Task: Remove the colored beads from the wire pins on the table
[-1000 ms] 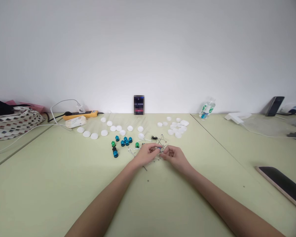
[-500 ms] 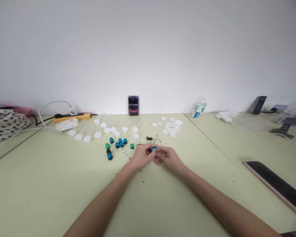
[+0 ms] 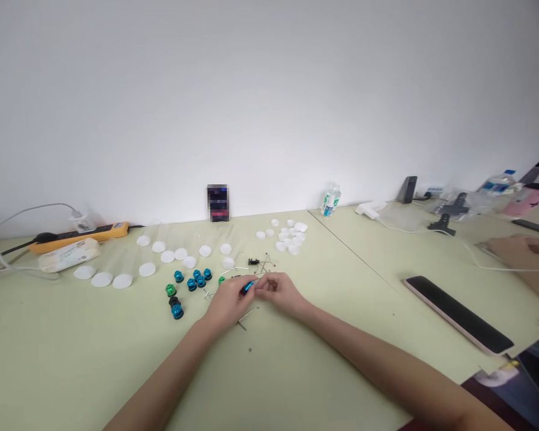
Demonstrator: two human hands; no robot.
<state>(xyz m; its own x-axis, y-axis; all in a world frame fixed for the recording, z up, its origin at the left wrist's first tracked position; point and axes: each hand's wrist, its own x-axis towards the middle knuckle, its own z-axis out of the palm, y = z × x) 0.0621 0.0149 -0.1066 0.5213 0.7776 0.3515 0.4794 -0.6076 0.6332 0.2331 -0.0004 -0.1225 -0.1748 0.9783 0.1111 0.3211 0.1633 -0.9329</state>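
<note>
My left hand point(image 3: 227, 301) is closed around a small blue and black cap-like part point(image 3: 248, 287); the fingers cover much of it. Right beside it, the fingertips of my right hand point(image 3: 282, 293) are pinched together, and whatever lies between them is too small to make out. To the left stand several similar blue caps point(image 3: 176, 310) with black bases, and a green cap point(image 3: 170, 290). Thin bent metal rods point(image 3: 235, 269) lie around my hands. Beyond my fingers there is a small black part point(image 3: 253, 261).
Clear tubes with white round ends point(image 3: 123, 281) lie behind at left. White discs point(image 3: 291, 233) are grouped farther back. A power strip point(image 3: 81, 236), a plastic bottle point(image 3: 330, 199) and a long black-topped pad point(image 3: 458, 314) are around. Another person's arm point(image 3: 516, 257) rests at far right.
The view has swung to the right, bringing another person's arm into sight. Both hands stay together at the blue and black part; the thin rod that stuck out by my right fingers no longer shows clearly.
</note>
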